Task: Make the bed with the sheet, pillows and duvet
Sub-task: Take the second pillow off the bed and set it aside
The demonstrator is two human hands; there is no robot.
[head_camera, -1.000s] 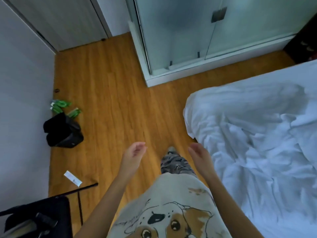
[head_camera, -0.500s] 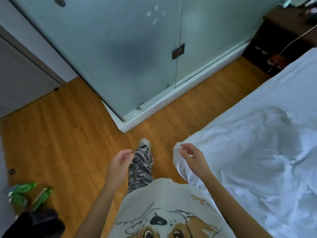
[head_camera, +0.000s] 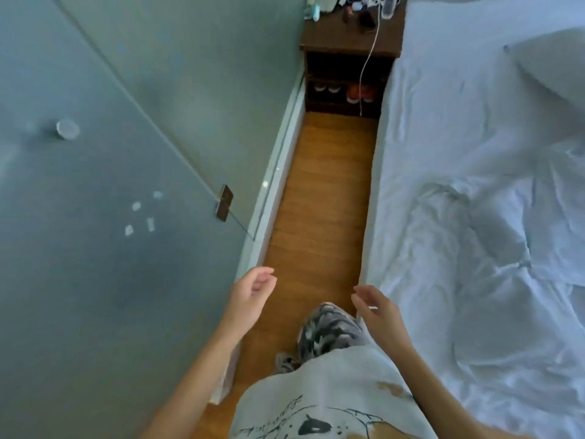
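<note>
- Our left hand (head_camera: 250, 297) hangs over the floor (head_camera: 319, 217), grip loosely curled, holding nothing.
- Our right hand (head_camera: 378, 312), grip spread, hovers just beside the bed's white sheet (head_camera: 421, 185).

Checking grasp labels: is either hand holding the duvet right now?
No: the left hand and right hand both hang empty over the floor, clear of the rumpled duvet.

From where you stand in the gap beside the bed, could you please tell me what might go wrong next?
1. The white charging cable hangs off the dark wooden nightstand into the aisle ahead; tugging bedding could snag it.
2. The narrow wooden floor strip runs between the frosted glass partition and the bed, so an elbow may hit glass.
3. The crumpled white duvet is untouched; both hands are empty.
</note>
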